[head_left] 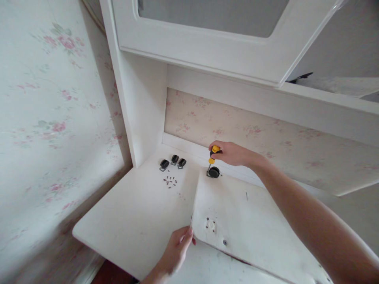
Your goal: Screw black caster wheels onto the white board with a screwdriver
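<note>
My right hand point(233, 154) is closed round the yellow and black handle of a screwdriver point(213, 154), held upright with its tip down on a black caster wheel point(213, 172). That caster sits at the far corner of a white board point(254, 225) lying on the white desk point(133, 213). My left hand point(177, 248) pinches the board's near left corner between thumb and fingers. Screw holes point(211, 225) show in the board near that corner.
Three more black casters point(173, 161) stand at the back of the desk, with several small dark screws point(169, 182) scattered before them. A white cabinet door point(207, 35) hangs overhead. Floral wallpaper point(44, 118) covers the wall at left.
</note>
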A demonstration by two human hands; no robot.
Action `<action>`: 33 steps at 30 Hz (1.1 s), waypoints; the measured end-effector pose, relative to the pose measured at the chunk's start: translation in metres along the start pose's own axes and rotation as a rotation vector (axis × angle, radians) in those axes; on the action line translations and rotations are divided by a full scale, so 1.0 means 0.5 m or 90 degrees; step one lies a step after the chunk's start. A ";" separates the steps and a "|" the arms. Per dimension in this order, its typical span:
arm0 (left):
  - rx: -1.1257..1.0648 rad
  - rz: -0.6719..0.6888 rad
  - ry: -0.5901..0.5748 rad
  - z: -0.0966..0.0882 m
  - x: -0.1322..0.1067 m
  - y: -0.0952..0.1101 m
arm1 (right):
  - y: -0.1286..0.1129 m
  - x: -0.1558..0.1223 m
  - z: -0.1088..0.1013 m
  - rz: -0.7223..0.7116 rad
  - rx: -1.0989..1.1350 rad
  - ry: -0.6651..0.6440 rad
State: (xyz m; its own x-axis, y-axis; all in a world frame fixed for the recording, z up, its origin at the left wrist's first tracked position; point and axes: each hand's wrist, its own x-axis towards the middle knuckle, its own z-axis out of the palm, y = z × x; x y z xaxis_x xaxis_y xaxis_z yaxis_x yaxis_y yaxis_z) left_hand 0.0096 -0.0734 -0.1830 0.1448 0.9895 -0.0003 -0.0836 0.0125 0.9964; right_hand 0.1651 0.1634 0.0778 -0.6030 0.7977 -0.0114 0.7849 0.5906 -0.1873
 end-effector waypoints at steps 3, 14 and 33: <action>0.004 -0.005 0.002 0.001 0.001 -0.002 | 0.000 -0.003 -0.009 0.005 0.008 -0.023; -0.019 -0.016 0.008 0.002 -0.003 0.004 | -0.008 0.023 0.003 0.014 -0.011 -0.001; 0.483 -0.024 0.043 -0.136 0.079 0.085 | -0.015 -0.064 0.017 0.072 0.041 0.174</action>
State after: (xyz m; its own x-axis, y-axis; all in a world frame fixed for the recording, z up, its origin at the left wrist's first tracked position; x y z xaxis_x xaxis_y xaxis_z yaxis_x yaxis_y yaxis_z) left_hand -0.0550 -0.0240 -0.1466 0.0721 0.9973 -0.0159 0.6238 -0.0327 0.7809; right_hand 0.1771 0.1323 0.0711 -0.4445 0.8663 0.2278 0.8287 0.4943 -0.2626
